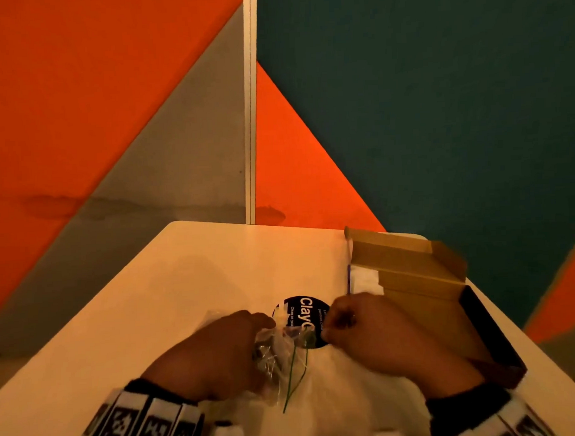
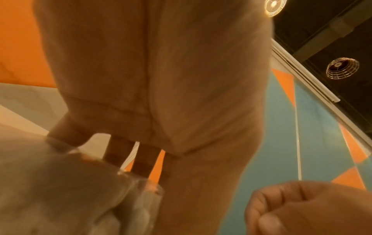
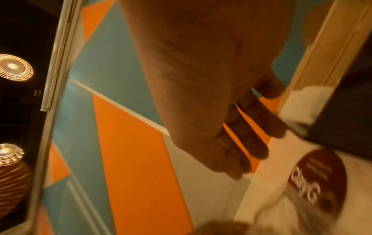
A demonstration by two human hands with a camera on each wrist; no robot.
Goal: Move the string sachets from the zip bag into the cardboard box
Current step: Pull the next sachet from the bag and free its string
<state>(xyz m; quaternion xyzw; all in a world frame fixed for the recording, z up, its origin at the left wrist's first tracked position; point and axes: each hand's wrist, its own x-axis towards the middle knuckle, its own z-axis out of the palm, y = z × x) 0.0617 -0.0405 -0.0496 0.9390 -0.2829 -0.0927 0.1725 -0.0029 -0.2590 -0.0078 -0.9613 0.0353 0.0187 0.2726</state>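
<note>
Orange, teal and grey wall panels rise behind the pale surface [image 1: 196, 271] you are working at. Your left hand [image 1: 216, 352] has its fingers curled round the crumpled mouth of the clear zip bag [image 1: 272, 353], bunching the plastic near the middle of the surface. In the left wrist view those fingers [image 2: 118, 152] reach down into the bag's rim. A thin green string [image 1: 294, 375] trails from the gathered plastic toward you; the sachets themselves are too blurred in the plastic to tell apart.

Your right hand [image 1: 377, 332] sits just beside the left, touching the bag's right side. In the head view its fingers look tucked in, while the right wrist view shows them [image 3: 251, 135] extended and blurred, so you cannot tell whether it pinches anything.

A round black sticker [image 1: 305, 312] with white lettering shows between your two hands. To your right the cardboard box [image 1: 424, 287] lies open, its flap [image 1: 396, 249] raised at the far end, with something white [image 1: 366, 278] beside it.
</note>
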